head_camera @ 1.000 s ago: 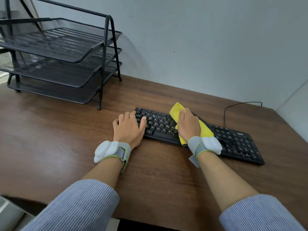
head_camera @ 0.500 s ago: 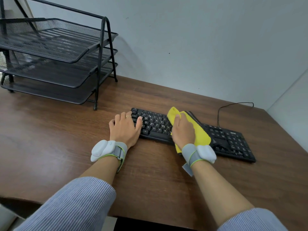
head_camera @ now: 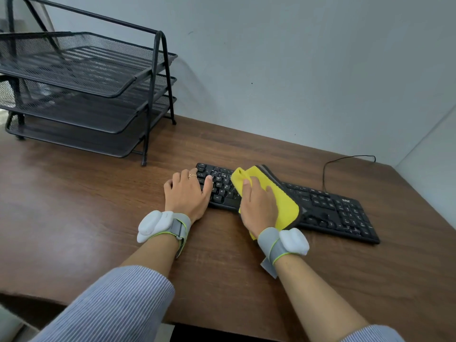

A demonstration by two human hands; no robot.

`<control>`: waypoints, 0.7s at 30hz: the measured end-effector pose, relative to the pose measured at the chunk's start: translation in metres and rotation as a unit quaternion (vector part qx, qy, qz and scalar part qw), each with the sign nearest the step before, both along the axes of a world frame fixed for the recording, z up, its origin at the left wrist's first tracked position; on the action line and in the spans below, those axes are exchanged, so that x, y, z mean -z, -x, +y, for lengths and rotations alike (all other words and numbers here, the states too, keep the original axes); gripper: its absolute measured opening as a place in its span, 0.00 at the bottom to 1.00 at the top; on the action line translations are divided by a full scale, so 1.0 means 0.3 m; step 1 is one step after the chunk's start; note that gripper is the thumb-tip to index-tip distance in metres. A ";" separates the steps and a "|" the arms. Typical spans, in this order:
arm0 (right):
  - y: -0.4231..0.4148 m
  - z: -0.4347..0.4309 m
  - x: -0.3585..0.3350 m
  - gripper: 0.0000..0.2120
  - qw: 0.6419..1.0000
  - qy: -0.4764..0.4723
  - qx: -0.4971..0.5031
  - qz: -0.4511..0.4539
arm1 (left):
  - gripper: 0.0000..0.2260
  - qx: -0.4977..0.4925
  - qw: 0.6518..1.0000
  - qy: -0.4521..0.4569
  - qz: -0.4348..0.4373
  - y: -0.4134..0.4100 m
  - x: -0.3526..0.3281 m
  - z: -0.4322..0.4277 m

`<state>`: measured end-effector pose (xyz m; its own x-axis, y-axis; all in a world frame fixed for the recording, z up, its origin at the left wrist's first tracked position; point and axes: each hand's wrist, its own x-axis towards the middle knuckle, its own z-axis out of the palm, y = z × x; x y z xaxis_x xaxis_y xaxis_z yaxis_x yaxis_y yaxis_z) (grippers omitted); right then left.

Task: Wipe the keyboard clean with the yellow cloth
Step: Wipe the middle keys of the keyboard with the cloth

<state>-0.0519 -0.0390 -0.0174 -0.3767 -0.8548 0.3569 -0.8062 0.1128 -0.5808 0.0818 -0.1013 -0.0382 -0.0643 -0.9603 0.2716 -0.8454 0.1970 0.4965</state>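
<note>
Keyboard [head_camera: 328, 208] under yellow cloth [head_camera: 283, 206]

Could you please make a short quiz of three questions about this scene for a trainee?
1. True or false: the yellow cloth lies on the keyboard.
2. Which hand presses the cloth? A) left B) right
3. Fill in: the left hand rests flat on the keyboard's ____ end.

Key: 1 true. 2 B, the right hand. 3 left.

soft even light (edges warped)
</note>
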 end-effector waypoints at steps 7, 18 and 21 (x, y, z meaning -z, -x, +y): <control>-0.016 -0.012 0.009 0.15 0.999 0.012 0.040 -0.031 | 0.24 0.000 1.000 -0.001 -0.003 0.001 -0.004 0.006; -0.007 -0.015 0.019 0.14 0.999 -0.005 0.041 0.008 | 0.23 -0.005 1.000 0.005 -0.005 0.003 0.006 -0.003; -0.018 -0.007 0.021 0.13 0.999 0.003 -0.021 0.026 | 0.23 -0.005 1.000 0.004 0.000 0.000 0.009 -0.005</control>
